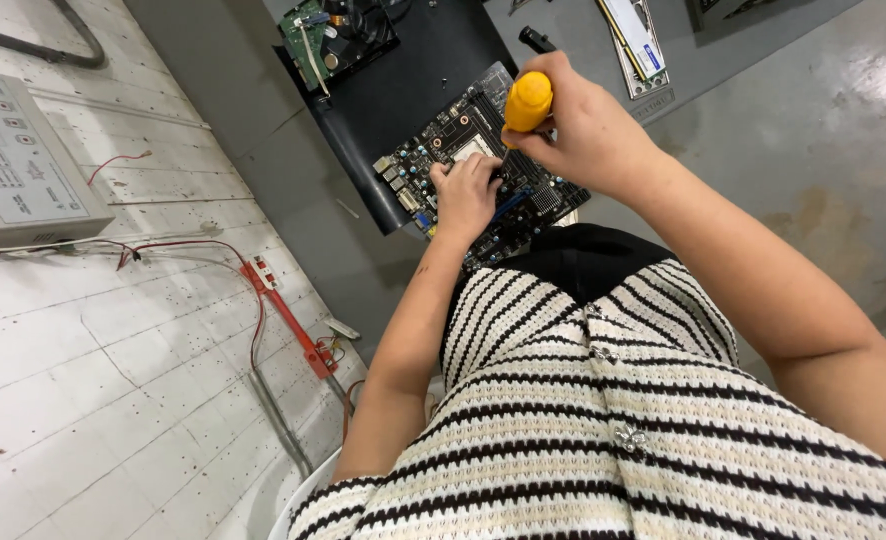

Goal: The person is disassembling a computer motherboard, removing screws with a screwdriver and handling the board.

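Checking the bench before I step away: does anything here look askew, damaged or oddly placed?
The circuit board hangs over the edge of the black mat, under the left hand. The right hand holds a yellow-handled screwdriver on it. No damage shows.

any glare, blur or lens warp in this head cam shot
Head view: wide-angle warp, so the tiled wall leans and its lines bend toward the edges; soft glare patches on the grey floor at right; the circuit board on the dark mat is fairly sharp, though the left hand and the right hand gripping the yellow screwdriver handle hide its middle; no strong shadows.
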